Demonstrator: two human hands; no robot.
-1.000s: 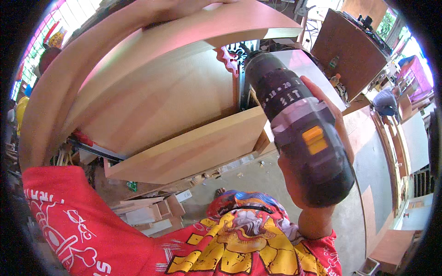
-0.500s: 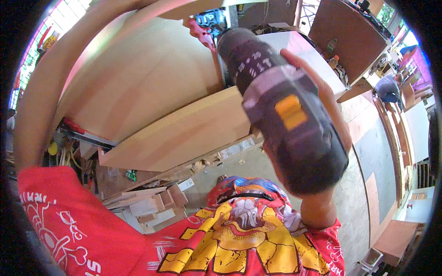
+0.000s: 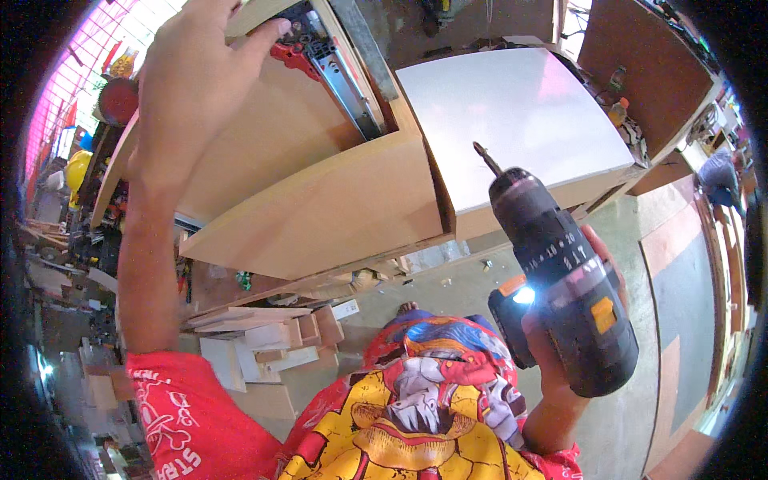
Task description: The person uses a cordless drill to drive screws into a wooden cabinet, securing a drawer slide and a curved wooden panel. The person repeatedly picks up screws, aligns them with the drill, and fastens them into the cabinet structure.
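A black cordless drill (image 3: 568,280) with an orange switch sits in my right hand (image 3: 552,356), my fingers wrapped round its grip. Its small light is on, and a screwdriver bit (image 3: 486,159) sticks out of the chuck toward the white panel, apart from it. At the upper left, my left hand (image 3: 200,88) grips the far edge of a wooden drawer (image 3: 320,208). The thumb rests by the end of a metal drawer slide (image 3: 344,84) with a red plastic clip (image 3: 296,60). The other fingers are partly hidden.
A white-topped board (image 3: 512,112) lies right of the drawer. Wood offcuts (image 3: 272,348) are piled on the floor below. A brown cabinet panel (image 3: 648,72) stands at the upper right, with another person (image 3: 720,176) beyond it. A yellow helmet-like object (image 3: 78,178) is at far left.
The drill has moved away from the drawer slide, down and to the right, and its bit and light now show. My left hand has come into view at the drawer's far edge.
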